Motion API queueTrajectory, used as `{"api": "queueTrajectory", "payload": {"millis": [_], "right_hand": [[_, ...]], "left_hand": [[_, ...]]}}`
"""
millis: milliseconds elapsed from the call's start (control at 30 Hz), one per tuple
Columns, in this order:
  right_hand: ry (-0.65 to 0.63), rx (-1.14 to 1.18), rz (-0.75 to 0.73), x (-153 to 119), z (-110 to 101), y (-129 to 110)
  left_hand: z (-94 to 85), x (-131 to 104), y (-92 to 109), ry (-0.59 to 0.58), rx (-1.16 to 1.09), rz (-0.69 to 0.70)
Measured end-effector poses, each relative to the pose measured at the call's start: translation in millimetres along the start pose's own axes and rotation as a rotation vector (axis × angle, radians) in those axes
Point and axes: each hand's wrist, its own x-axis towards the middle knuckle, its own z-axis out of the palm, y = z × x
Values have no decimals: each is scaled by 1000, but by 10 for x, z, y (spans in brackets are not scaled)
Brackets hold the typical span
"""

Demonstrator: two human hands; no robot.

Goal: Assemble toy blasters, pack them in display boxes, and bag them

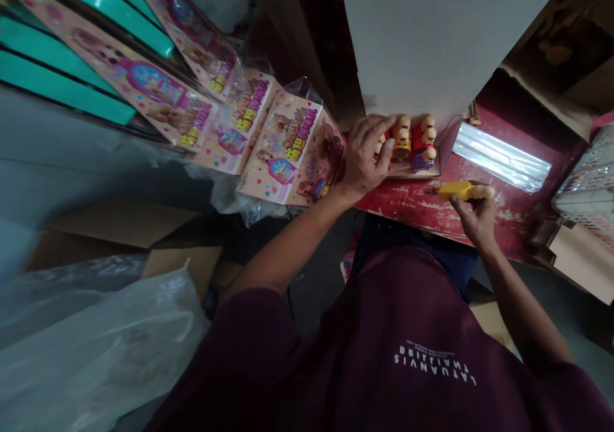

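Note:
Several small figures with tan heads stand in rows in an open box (448, 147) on the red worktop. A yellow-bodied figure (403, 139) is in the middle row, and a purple one (423, 159) is at the front of the right row. My left hand (368, 153) rests over the box's left end, fingers apart, partly covering the red figures there. Off to the right of the box, my right hand (476, 214) holds a yellow toy (455, 191) with a rounded tan end, lying sideways above the worktop.
Printed cartons (283, 147) in clear plastic stand left of the box. A tall white panel (432, 41) rises behind it. Silvery strips (503, 157) lie on the red worktop (412, 205). A white basket (588, 185) is far right; plastic bags (119, 349) and cardboard are lower left.

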Motion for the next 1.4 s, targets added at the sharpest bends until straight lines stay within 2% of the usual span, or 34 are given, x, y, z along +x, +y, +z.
{"api": "queueTrajectory", "payload": {"millis": [100,167,267,400,500,633,700,900,1000,1133,1300,1400], "right_hand": [[119,55,-67,-80,318,-320],[177,-32,-80,-65,542,-439],[204,-133,-67,15,805,-505],[168,-228,-9,104,972,-493],[180,-296,-44,105,1021,-456],[176,-401,-273,50,1076,-429],[156,-441,-329,38,1092,-468],[146,-508,-189,219,1074,-784],[138,-527,-222,375,1093,-906],[127,-514,-290,542,1119,-1022],[-14,-662,-114,605,1077,-1230],[-41,-673,-79,570,1047,-1298]], "left_hand": [[-74,23,-12,72,4,-26],[-75,46,-79,14,21,-56],[-39,28,-188,-78,43,-100],[3,-65,-252,-71,49,-102],[23,-116,-260,-69,18,-117],[60,-151,-275,-51,-63,-152],[75,-164,-287,-50,-88,-153],[64,-175,-293,-34,-74,-146],[60,-171,-285,-50,-70,-168],[105,-170,-311,35,-183,-154],[191,-160,-381,87,-229,-113],[210,-149,-382,103,-209,-113]]}}
